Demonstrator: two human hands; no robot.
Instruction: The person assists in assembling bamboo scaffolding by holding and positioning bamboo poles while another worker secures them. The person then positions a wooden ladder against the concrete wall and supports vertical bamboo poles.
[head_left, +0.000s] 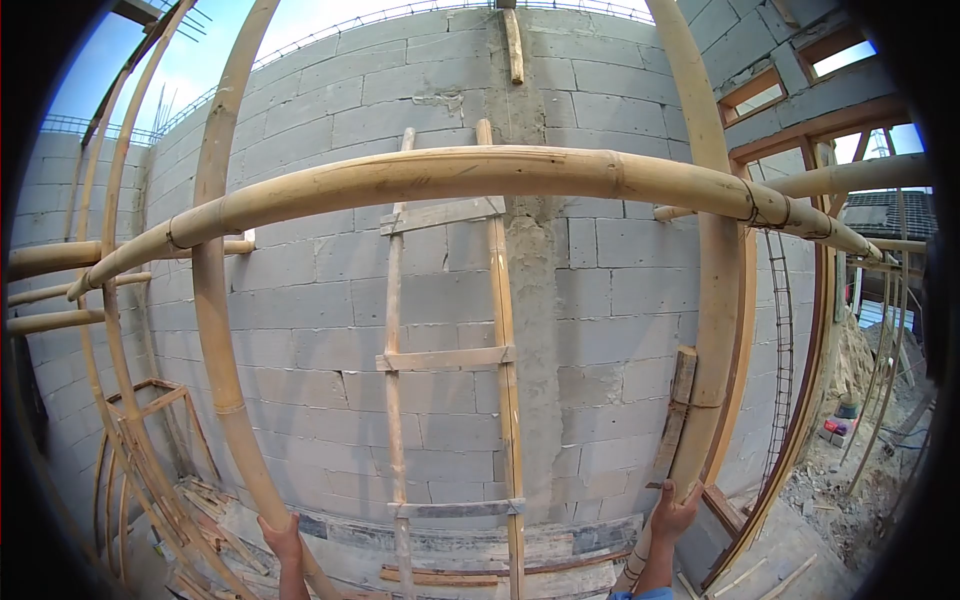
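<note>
My left hand is wrapped round the lower part of an upright bamboo pole. On the other side, my right hand grips a second upright bamboo pole, with the thumb pointing up. A thick horizontal bamboo pole crosses in front of both uprights and is tied to the right one with dark wire. Just above my right hand, a short wooden board lies along the right pole. The far sides of both grips are hidden.
A wooden ladder leans on the grey block wall. Planks lie below it. More bamboo poles stand at the left, beside a wooden frame. At right are a door frame and rubble.
</note>
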